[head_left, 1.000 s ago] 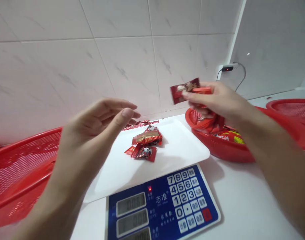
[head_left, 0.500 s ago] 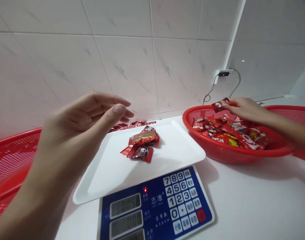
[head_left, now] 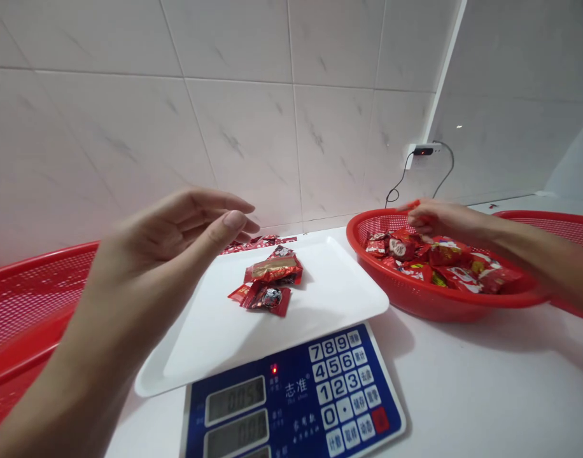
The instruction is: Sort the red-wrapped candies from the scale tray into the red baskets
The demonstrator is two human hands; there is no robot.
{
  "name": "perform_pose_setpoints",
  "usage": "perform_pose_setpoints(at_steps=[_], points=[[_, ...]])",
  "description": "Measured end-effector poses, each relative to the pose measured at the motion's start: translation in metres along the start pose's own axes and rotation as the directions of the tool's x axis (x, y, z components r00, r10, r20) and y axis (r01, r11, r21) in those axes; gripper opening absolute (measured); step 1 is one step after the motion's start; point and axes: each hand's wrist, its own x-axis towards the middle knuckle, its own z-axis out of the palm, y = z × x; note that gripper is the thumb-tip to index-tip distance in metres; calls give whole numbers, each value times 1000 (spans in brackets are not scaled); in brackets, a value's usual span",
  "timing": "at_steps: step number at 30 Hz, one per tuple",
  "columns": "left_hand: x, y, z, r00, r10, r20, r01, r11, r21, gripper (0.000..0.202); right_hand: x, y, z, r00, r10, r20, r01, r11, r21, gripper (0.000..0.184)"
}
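Your right hand point(head_left: 439, 219) pinches a red-wrapped candy point(head_left: 410, 205) over the red mesh basket point(head_left: 363, 224).

Only the candy's tip shows past your fingers. Your left hand point(head_left: 177, 238) hangs open and empty, fingers loosely curled, above the upper left corner of the white tray point(head_left: 330, 280), which sits on a blue-panelled digital scale point(head_left: 291, 397) at bottom centre. A small pile of red-wrapped candies point(head_left: 272, 280) lies mid-tray, and more fill the basket at right, on the white worktop point(head_left: 487, 381). Another red mesh basket point(head_left: 34, 286) sits at far left, and a third point(head_left: 554, 219) lies beyond your right forearm. A plugged-in charger point(head_left: 422, 151) is on the tiled wall point(head_left: 105, 127) at upper right.
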Motion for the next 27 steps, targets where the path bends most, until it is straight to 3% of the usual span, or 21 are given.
perform_pose_setpoints(at_steps=[2, 4, 6, 8, 10, 14, 17, 22, 27], points=[[0, -1, -1, 997, 14, 80, -14, 1000, 1, 7, -9, -28, 29, 958, 130, 257, -141, 990, 22, 15], [1, -3, -3, 978, 46, 203, -48, 999, 5, 11, -17, -55, 61, 922, 92, 375, -109, 994, 23, 13], [2, -7, -4, 948, 68, 312, -80, 997, 24, 19, -22, -76, 91, 836, -2, 549, -37, 998, 60, 17], [4, -10, -7, 931, 81, 355, -113, 991, 70, 21, -21, -86, 114, 769, -89, 633, 34, 994, 99, 22], [6, -13, -9, 933, 88, 349, -141, 981, 130, 18, -18, -87, 129, 759, -146, 635, 80, 988, 131, 26], [12, -15, -12, 916, 14, 401, -73, 988, 133, 24, -11, -75, 140, 820, -164, 549, 66, 979, 194, 28], [16, -16, -13, 873, -92, 479, 39, 992, 120, 27, -11, -70, 140, 842, -120, 526, -10, 972, 237, 23], [18, -20, -14, 781, -214, 587, 156, 977, 148, 31, -12, -69, 140, 832, -47, 553, -62, 982, 177, 20], [16, -24, -8, 801, -137, 583, 105, 991, 87, 18, -10, -62, 144, 829, -48, 558, -38, 989, 141, 21]])
